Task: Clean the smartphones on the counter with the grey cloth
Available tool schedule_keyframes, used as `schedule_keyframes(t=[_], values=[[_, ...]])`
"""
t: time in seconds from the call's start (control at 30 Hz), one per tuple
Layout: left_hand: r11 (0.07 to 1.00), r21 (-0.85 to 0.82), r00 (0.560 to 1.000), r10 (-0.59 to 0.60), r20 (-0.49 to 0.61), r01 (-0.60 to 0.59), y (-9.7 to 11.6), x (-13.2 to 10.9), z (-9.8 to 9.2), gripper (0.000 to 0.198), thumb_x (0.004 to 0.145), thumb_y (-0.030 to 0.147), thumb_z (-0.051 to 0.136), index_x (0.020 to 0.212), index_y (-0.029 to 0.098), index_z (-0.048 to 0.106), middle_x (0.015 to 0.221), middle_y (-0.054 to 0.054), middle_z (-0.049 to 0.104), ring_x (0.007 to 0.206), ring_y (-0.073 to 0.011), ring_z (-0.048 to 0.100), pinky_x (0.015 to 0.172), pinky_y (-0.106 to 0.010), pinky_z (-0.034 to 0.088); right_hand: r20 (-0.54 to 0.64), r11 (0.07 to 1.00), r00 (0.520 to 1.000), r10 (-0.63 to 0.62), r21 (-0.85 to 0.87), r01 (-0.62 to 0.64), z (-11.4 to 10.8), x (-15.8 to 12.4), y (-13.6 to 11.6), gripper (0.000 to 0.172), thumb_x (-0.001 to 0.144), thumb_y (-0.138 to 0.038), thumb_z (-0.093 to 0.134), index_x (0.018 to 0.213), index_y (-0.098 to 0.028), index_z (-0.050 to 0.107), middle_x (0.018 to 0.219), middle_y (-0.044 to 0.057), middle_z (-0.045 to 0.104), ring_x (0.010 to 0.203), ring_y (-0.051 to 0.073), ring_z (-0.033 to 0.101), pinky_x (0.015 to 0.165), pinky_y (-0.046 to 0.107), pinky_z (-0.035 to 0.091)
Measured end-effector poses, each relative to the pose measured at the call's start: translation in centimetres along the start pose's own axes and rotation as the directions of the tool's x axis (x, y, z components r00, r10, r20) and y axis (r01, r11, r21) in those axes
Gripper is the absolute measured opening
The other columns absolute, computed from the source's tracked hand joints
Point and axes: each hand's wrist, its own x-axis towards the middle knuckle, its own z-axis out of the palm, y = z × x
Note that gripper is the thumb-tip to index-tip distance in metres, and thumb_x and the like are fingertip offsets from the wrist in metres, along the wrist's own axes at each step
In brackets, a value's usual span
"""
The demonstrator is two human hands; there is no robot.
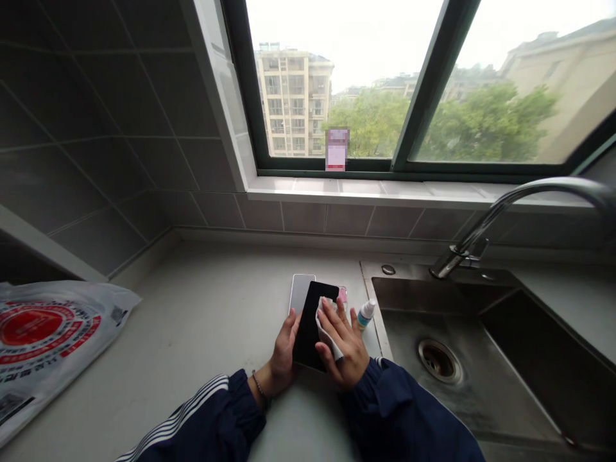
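My left hand grips the left edge of a flat device with a black screen, which looks like a small tablet; it is tilted over the counter. Pressed against that screen by the fingers of my right hand is a white wipe, partly hidden under the palm. Behind the device a light grey phone lies on the counter. A pink item shows beyond my right fingers, mostly covered. Just right of that hand stands a small white-capped bottle with a blue label.
The pale counter runs under the window. To the right is a steel sink with a curved faucet. A white plastic bag with red print lies at the left. A blurred pink item stands at the window.
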Motion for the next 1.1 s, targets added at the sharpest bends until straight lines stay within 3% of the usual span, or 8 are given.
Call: schedule_keyframes(t=[0.37,0.63,0.8,0.93,1.0,1.1], values=[[0.994,-0.099,0.998,-0.049,-0.042,0.044,0.7,-0.3,0.1,0.064,0.093,0.056,0.043,0.14,0.013,0.049,0.117,-0.015,0.07,0.11,-0.0306,0.065,0.106,-0.043,0.042,0.035,0.952,0.965,-0.26,0.175,0.25,-1.6,0.5,-2.1,0.035,0.094,-0.029,0.051,0.123,-0.013,0.061,0.136,0.01,0.059,0.143,0.035,0.029,0.117,0.062,0.02],[0.976,-0.155,0.987,-0.161,-0.021,0.156,1.5,-0.4,0.8,0.073,0.089,0.065,0.041,0.14,0.014,0.049,0.121,-0.016,0.067,0.108,-0.032,0.065,0.101,-0.044,0.045,-0.078,0.917,0.961,-0.266,0.288,0.278,-2.0,0.5,-2.9,0.023,0.091,-0.023,0.051,0.108,-0.016,0.066,0.117,0.008,0.071,0.135,0.033,0.045,0.116,0.061,0.025],[0.976,-0.143,0.986,-0.165,0.012,0.165,1.2,-0.5,0.6,0.069,0.091,0.06,0.043,0.142,0.014,0.046,0.124,-0.017,0.065,0.114,-0.0313,0.062,0.104,-0.045,0.043,-0.038,0.959,0.977,-0.211,0.185,0.214,-1.7,0.4,-1.9,0.033,0.092,-0.021,0.052,0.123,-0.015,0.061,0.131,0.008,0.063,0.14,0.033,0.037,0.117,0.058,0.024],[0.976,-0.113,0.983,-0.18,0.047,0.185,0.6,-0.5,-0.5,0.066,0.092,0.061,0.041,0.141,0.018,0.048,0.122,-0.015,0.067,0.115,-0.0314,0.062,0.103,-0.047,0.043,0.005,1.0,1.0,-0.023,0.007,0.023,-0.7,0.2,-0.9,0.052,0.095,-0.026,0.046,0.145,-0.014,0.042,0.15,0.012,0.044,0.146,0.038,0.018,0.116,0.063,0.016],[0.983,-0.088,0.987,-0.159,0.016,0.159,0.3,-0.4,-0.9,0.056,0.094,0.054,0.044,0.137,0.02,0.053,0.117,-0.012,0.071,0.111,-0.0292,0.065,0.102,-0.045,0.045,0.025,0.998,0.999,0.047,-0.032,-0.046,-0.1,0.0,-0.7,0.058,0.098,-0.033,0.041,0.151,-0.011,0.031,0.155,0.014,0.033,0.147,0.039,0.013,0.115,0.063,0.016],[0.999,-0.039,0.995,-0.039,-0.086,0.036,0.0,-0.2,-0.9,0.04,0.093,0.039,0.052,0.124,0.016,0.064,0.11,-0.009,0.074,0.105,-0.0267,0.068,0.101,-0.04,0.047,0.073,0.999,0.996,0.043,-0.028,-0.041,0.4,-0.3,-0.7,0.064,0.1,-0.041,0.036,0.154,-0.009,0.024,0.158,0.016,0.025,0.148,0.04,0.009,0.116,0.062,0.016]])
